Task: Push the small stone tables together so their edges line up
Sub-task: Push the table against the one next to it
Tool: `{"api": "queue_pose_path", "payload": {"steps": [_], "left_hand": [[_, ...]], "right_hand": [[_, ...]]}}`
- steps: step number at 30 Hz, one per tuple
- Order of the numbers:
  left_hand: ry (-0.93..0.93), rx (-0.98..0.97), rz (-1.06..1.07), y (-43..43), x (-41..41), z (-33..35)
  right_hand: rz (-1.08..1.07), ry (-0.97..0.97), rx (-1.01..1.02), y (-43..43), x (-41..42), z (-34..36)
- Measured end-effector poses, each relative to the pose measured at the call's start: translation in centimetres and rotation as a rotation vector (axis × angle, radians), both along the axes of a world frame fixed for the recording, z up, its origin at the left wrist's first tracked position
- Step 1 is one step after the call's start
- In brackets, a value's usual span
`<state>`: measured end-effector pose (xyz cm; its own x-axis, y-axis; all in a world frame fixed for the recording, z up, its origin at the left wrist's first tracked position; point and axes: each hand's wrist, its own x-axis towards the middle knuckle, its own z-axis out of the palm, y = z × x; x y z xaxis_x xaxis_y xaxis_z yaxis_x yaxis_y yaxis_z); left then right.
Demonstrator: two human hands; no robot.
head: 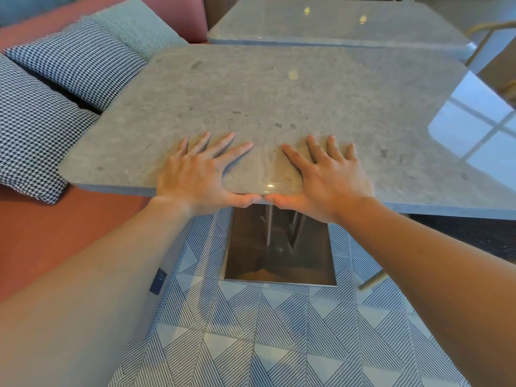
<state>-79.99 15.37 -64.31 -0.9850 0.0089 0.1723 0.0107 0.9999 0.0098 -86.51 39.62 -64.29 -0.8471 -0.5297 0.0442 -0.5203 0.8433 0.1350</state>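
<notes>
Head view, looking down. The near stone table (279,101), a grey speckled slab with rounded corners, fills the middle of the frame and reflects a window at its right. Below it lies a tiled floor (279,331) patterned in striped triangles. A red bench (69,224) runs along the table's left side. The far stone table (335,23), of the same grey stone, stands just beyond the near one. Their facing edges lie very close, but whether they touch cannot be told. The far slab's left corner sits to the right of the near slab's left corner. Two houndstooth cushions (33,129) and a grey cushion (139,26) rest on the bench beside the near table. A polished metal base plate (279,247) lies on the floor beneath that table. The left hand (192,174) and right hand (329,177) lie flat on the near table's front edge. Each grip is wide, holding nothing: fingers spread straight on the top, thumbs set along the edge face with their tips meeting.
</notes>
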Motion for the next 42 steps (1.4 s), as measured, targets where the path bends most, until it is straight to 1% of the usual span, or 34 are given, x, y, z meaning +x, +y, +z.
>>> {"api": "queue_pose_path", "payload": {"steps": [42], "left_hand": [[0.04,0.02,-0.046,-3.1,-2.2,0.3]], "right_hand": [[-0.046,-0.005,0.017,-3.2,-1.1,0.2]]}}
